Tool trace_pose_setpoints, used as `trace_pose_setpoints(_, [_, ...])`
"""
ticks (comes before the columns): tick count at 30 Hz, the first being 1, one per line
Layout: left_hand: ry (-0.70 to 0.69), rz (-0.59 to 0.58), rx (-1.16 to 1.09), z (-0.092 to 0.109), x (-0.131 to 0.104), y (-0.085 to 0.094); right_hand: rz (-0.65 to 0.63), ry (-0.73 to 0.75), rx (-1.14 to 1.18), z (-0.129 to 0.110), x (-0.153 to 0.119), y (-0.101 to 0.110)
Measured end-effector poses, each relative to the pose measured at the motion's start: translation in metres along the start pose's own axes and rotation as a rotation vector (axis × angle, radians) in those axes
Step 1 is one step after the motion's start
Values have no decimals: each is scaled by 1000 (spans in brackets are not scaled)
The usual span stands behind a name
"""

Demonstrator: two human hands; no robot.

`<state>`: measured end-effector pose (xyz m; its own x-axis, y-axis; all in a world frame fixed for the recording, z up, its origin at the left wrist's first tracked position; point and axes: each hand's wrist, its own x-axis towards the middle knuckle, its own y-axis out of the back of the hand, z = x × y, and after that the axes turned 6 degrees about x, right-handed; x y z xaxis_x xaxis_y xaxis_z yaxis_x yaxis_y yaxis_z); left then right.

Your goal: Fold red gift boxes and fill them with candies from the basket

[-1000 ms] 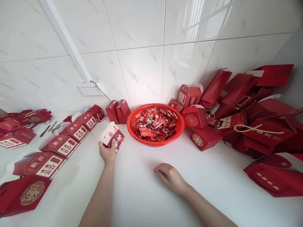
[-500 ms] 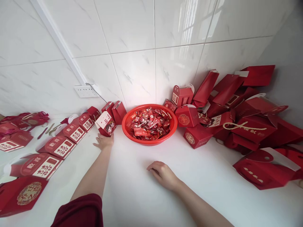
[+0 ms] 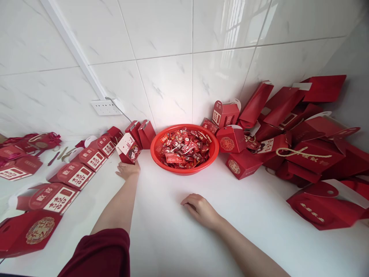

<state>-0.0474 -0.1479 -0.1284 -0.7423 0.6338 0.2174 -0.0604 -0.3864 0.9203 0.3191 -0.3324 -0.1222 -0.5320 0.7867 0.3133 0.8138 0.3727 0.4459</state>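
Note:
My left hand is at the foot of a red and white box printed with a cartoon couple. Its fingers are apart, the tips low over the white table, and its upper edge meets or overlaps the box's lower front; contact is hard to judge. On the table in front of the basket, my right hand lies loosely curled, with nothing seen in it. Between and beyond both hands stands a red plastic basket full of small red-wrapped sweets.
A row of red gift boxes runs down the left side. Two narrow red boxes stand by the wall. At right is a heap of red boxes, some with cord handles. A power strip sits against the tiled wall.
The view has shifted slightly. My left hand's fingers have drawn in a little closer to the box's base. My right hand keeps its curled pose on the table.

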Motion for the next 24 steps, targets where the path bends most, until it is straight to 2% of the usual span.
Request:
trace_pose_setpoints(4, [57, 21, 14, 1, 1, -1, -7, -6, 0, -1, 1, 1])
trace_pose_setpoints(17, [46, -6, 35, 4, 5, -1, -7, 17, -30, -2, 3, 3])
trace_pose_setpoints(20, [25, -16, 40, 4, -1, 2, 36, 35, -36, 3, 7, 1])
trace_pose_setpoints(24, [-6, -42, 33, 4, -13, 6, 193, 40, -67, 16, 15, 1])
